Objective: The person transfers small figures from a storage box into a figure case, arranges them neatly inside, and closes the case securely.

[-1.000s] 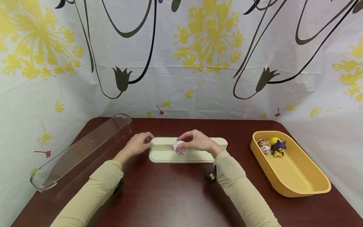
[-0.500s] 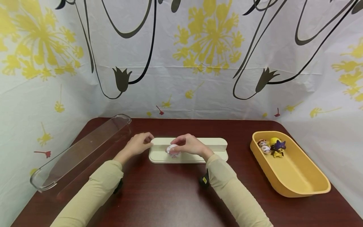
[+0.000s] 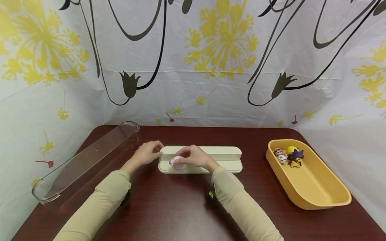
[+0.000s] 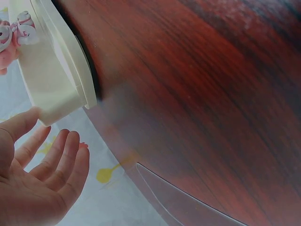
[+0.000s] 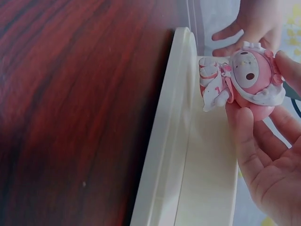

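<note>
a pale sheet [image 3: 187, 80] hangs from ten through twelve to two o'clock, printed with yellow blooms [image 3: 225, 38] and dark tulips [image 3: 130, 84]; toward six, a glossy red-brown tabletop [image 3: 169, 207] catches soft light.

Yel tray [image 3: 313, 182] sat on R side of dk-red tbl [image 3: 169, 214], small toy figs [image 3: 295, 155] bunched near its far end; clear plastic cover [image 3: 93, 157] was slantwise at L; wht cloth [image 3: 181, 72] w/ yel flowers [image 3: 224, 38] & dk tulips [image 3: 129, 85] hung behind.

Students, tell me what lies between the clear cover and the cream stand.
In the head view, the left hand lies between the clear cover and the cream stand, with dark tabletop showing around it.
</note>
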### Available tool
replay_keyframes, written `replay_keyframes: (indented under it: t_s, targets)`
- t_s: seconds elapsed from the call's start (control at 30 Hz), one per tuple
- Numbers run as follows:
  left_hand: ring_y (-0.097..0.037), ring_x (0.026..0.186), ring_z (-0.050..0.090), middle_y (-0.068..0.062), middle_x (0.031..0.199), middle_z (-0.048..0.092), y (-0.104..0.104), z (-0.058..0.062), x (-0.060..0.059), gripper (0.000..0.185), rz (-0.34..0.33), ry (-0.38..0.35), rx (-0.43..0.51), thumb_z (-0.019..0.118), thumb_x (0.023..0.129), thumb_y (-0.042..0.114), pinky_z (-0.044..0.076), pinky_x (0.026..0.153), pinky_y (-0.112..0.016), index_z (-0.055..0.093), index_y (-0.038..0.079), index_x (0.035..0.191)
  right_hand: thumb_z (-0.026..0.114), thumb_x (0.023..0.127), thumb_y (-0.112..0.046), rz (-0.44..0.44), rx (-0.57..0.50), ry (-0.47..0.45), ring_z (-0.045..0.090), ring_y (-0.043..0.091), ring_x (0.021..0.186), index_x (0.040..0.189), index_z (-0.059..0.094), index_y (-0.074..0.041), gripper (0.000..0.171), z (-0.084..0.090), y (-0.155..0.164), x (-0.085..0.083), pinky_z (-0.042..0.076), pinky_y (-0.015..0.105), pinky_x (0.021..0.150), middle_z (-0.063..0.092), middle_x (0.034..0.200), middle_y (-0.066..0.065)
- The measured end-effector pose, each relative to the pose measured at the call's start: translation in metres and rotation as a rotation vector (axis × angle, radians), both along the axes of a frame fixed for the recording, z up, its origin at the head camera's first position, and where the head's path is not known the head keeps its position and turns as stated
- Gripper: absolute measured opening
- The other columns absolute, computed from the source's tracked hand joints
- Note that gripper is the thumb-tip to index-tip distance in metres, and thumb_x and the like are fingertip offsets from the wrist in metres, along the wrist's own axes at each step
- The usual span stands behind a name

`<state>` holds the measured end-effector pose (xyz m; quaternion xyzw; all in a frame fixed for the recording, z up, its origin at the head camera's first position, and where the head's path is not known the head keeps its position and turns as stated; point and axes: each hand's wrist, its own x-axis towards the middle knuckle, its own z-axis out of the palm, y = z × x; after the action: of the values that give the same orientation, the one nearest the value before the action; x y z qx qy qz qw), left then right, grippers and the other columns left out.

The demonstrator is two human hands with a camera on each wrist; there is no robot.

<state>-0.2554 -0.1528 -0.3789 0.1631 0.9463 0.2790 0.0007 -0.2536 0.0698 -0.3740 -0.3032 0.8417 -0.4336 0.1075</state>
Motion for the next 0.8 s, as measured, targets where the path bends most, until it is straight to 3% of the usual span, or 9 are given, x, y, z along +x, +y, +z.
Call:
replay_keyframes:
  t_s: [0.4, 0.8]
  targets:
    - [-0.022, 0.086, 0.055, -0.006, 0.091, 0.06, 0.0, 0.001, 0.002, 0.02, -0.013, 0.005, 0.004, 0.061, 0.083, 0.017, 0.043, 0.069, -0.04, 0.059, 0.009, 0.101, 0.072, 0.072, -0.03, -0.072, -0.011, -0.001, 0.056, 0.005, 0.075, 0.091, 0.068, -0.013, 0.025, -0.006, -0.009, 0.003, 0.043, 0.023, 0.069, 0.063, 0.079, -0.009]
    - [-0.022, 0.087, 0.055, -0.005, 0.092, 0.059, 0.0, 0.0, 0.001, 0.02, -0.012, 0.004, 0.009, 0.061, 0.083, 0.018, 0.043, 0.07, -0.041, 0.059, 0.01, 0.101, 0.07, 0.076, -0.024, -0.085, -0.002, 0.159, 0.056, 0.001, 0.075, 0.092, 0.068, -0.01, 0.021, -0.012, -0.015, 0.006, 0.042, 0.021, 0.071, 0.064, 0.082, -0.007]
